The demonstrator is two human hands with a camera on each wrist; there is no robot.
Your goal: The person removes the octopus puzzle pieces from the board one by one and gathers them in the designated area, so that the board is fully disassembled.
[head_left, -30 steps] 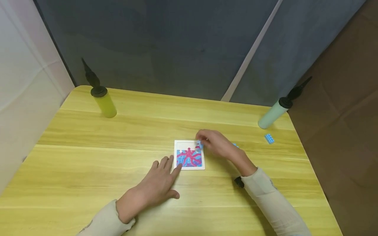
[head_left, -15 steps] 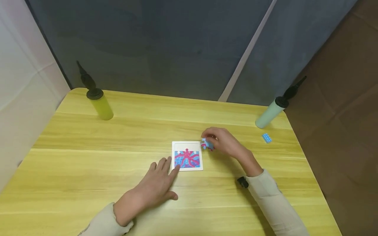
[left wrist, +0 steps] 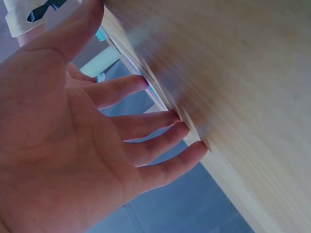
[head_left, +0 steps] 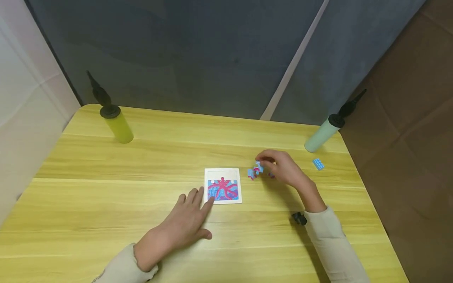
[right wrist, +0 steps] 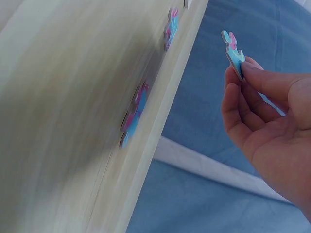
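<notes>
My right hand (head_left: 284,169) pinches a blue-and-pink jigsaw piece (head_left: 259,167) between thumb and fingers, raised off the table to the right of a square white puzzle tray (head_left: 240,192). The right wrist view shows the held piece (right wrist: 234,53) standing clear of the tabletop. Two more jigsaw pieces lie below that hand, one piece (right wrist: 133,115) nearer the camera and another piece (right wrist: 171,29) farther off. A pink octopus picture (head_left: 223,190) fills the tray's lower part; its upper strip is bare white. My left hand (head_left: 182,220) rests with extended fingers at the tray's lower left, index fingertip touching it.
A blue studded toy brick (head_left: 318,164) lies to the right. Behind it stands a pale green cylinder (head_left: 321,137) with a black top; a yellow-green cylinder (head_left: 122,127) stands at the back left. A dark curtain (head_left: 177,59) hangs behind the wooden table (head_left: 106,188).
My right hand has drawn away from the tray's upper right corner, moving right with the jigsaw piece still pinched. The left hand stays at the tray's edge.
</notes>
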